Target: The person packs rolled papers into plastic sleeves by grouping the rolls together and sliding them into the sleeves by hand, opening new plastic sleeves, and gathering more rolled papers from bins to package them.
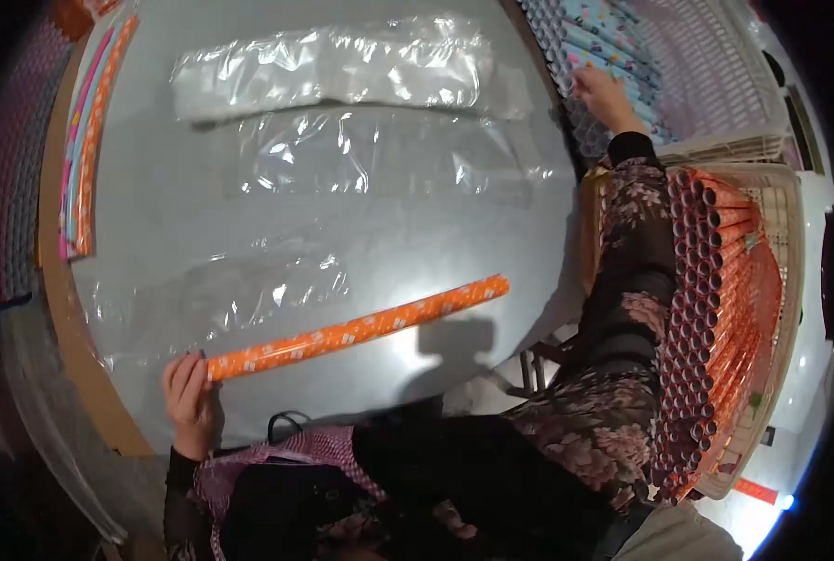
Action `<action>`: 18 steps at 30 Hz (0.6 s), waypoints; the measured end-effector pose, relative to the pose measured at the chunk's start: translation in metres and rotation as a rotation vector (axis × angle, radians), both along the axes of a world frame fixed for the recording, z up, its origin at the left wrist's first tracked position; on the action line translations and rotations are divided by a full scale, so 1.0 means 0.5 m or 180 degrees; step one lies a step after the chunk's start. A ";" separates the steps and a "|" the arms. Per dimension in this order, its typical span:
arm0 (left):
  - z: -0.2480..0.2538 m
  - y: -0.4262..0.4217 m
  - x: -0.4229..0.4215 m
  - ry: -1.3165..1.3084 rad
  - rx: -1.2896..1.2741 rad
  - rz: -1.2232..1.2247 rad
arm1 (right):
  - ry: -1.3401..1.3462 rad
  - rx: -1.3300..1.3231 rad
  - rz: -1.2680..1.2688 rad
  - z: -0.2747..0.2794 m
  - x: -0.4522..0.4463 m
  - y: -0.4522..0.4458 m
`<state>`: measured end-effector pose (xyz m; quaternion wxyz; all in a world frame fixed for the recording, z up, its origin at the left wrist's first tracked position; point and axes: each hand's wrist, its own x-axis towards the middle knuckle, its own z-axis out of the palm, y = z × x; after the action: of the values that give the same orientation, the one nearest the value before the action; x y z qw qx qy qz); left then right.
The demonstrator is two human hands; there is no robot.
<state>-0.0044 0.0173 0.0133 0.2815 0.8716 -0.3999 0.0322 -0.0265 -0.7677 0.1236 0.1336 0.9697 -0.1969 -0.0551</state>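
Observation:
An orange patterned roll [361, 327] lies slantwise across the near part of the grey table. My left hand [189, 388] has its fingers closed around the roll's left end. My right arm reaches out to the upper right, where my right hand [604, 95] is at the stacked light-blue patterned rolls [613, 47], by their open tube ends. Its fingers look bent, but whether they grip a blue roll is too small to tell. Clear plastic bags [333, 75] lie flat at the table's far side, and another clear bag [249, 290] lies just beyond the orange roll.
On the table's left edge lie several rolls [99, 140], pink, blue and orange. A basket [782, 280] of stacked orange rolls [735, 309] stands right of my right arm. Beyond it is a white basket [716, 75]. More stacked tubes [10, 187] are at far left.

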 end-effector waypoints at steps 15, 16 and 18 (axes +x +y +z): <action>-0.001 0.004 -0.032 -0.0044 -0.0566 0.0012 | -0.0927 0.1069 0.2986 0.118 -0.067 0.771; 0.001 0.014 -0.059 0.0045 -0.0649 0.0004 | -0.0861 0.1307 0.3177 0.112 -0.089 0.863; -0.016 -0.002 -0.051 0.0174 -0.0762 -0.0053 | -0.0695 0.1571 0.3210 0.077 -0.089 0.943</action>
<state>-0.0301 0.0163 0.0055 0.3947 0.8289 -0.3927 0.0535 -0.0712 -0.2962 0.1623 -0.1081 0.9463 0.2962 0.0717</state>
